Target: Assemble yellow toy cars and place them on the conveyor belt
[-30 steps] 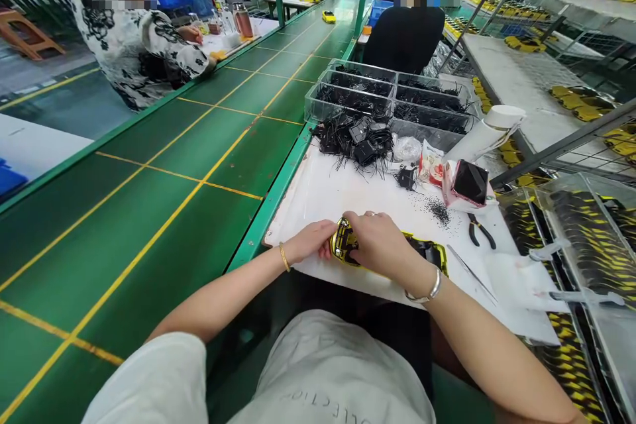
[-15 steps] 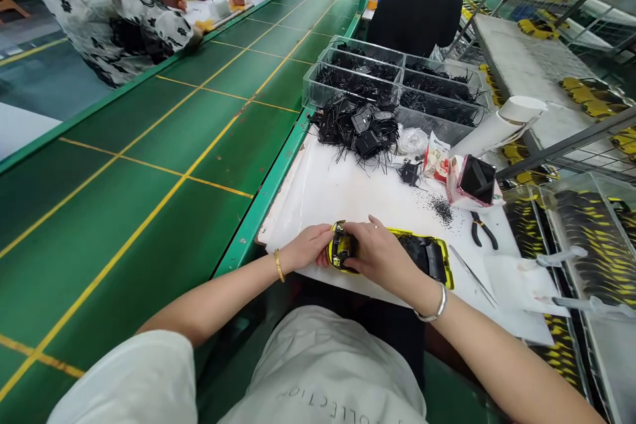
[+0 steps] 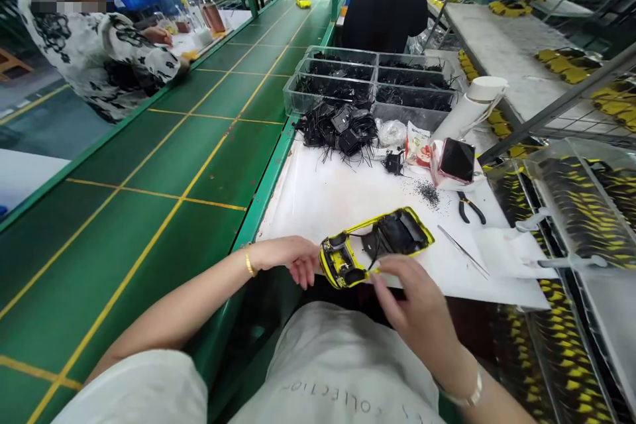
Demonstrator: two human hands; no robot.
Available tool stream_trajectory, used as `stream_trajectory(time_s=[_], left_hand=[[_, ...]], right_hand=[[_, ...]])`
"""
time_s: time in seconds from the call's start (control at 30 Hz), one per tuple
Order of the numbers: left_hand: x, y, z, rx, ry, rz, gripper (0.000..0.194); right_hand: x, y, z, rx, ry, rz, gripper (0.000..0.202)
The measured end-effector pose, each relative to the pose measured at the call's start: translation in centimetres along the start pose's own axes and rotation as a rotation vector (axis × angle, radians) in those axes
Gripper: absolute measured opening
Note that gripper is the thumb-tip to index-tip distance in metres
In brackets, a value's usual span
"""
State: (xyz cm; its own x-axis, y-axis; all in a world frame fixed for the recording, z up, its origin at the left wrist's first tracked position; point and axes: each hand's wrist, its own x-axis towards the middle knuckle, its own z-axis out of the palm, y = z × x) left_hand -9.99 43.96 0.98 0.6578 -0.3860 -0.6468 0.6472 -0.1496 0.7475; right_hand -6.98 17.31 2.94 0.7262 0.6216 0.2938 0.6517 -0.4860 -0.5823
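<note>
A yellow toy car body (image 3: 342,262) lies upside down at the near edge of the white tabletop, its black interior parts and thin wires showing. At its left end, my left hand (image 3: 301,262) touches it, with several fingers stretched out loosely below and the thumb hidden. My right hand (image 3: 415,295) has thumb and forefinger closed at the car body's near side edge; the other fingers are curled. To the right of the car body lie metal tweezers (image 3: 462,250) and black-handled pliers (image 3: 470,207). Behind it is a scatter of tiny black screws or bits (image 3: 428,193).
A green conveyor belt (image 3: 163,225) runs along the left. Clear divided bins (image 3: 293,103) hold black wired parts, with a pile (image 3: 342,129) in front. A phone (image 3: 457,160) and white bottle (image 3: 470,109) stand behind. Racks (image 3: 497,33) line the right. Two co-workers sit nearby.
The car body has turned, its far right end swinging away from me. My right hand has drawn back from inside its left end to its near edge. My left fingers have loosened.
</note>
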Motion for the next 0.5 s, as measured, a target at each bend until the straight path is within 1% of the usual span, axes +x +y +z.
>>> stream_trajectory(time_s=[0.03,0.07,0.13,0.17,0.2,0.27,0.33,0.4,0.5], left_hand=[[-0.2,0.2,0.1,0.021,0.011,-0.021,0.056],[0.0,0.3,0.2,0.034,0.053,-0.02,0.056],[1.1,0.7,0.8,0.041,0.114,0.002,0.051],[2.0,0.8,1.1,0.036,0.101,0.008,0.048],[2.8,0.8,1.5,0.028,0.067,0.004,0.046],[4.2,0.7,2.0,0.009,0.043,0.008,0.045],[4.9,0.3,2.4,0.009,0.072,0.033,0.045],[4.9,-0.1,2.6,0.023,0.108,0.062,0.045],[4.5,-0.4,2.8,0.041,0.123,0.065,0.045]], right_hand=[[-1.7,0.5,-0.1,0.056,-0.065,0.165,0.018],[-3.0,1.0,0.2,0.144,-0.167,0.324,0.029],[-4.8,2.4,1.5,0.41,-0.371,0.575,0.044],[-5.3,3.0,2.5,0.561,-0.415,0.657,0.048],[-5.5,3.5,3.6,0.692,-0.419,0.715,0.051],[-5.8,4.1,5.5,0.82,-0.365,0.77,0.054],[-6.0,4.2,6.9,0.831,-0.305,0.777,0.056],[-6.3,3.9,7.5,0.82,-0.264,0.767,0.057],[-6.7,3.5,7.5,0.823,-0.244,0.751,0.057]])
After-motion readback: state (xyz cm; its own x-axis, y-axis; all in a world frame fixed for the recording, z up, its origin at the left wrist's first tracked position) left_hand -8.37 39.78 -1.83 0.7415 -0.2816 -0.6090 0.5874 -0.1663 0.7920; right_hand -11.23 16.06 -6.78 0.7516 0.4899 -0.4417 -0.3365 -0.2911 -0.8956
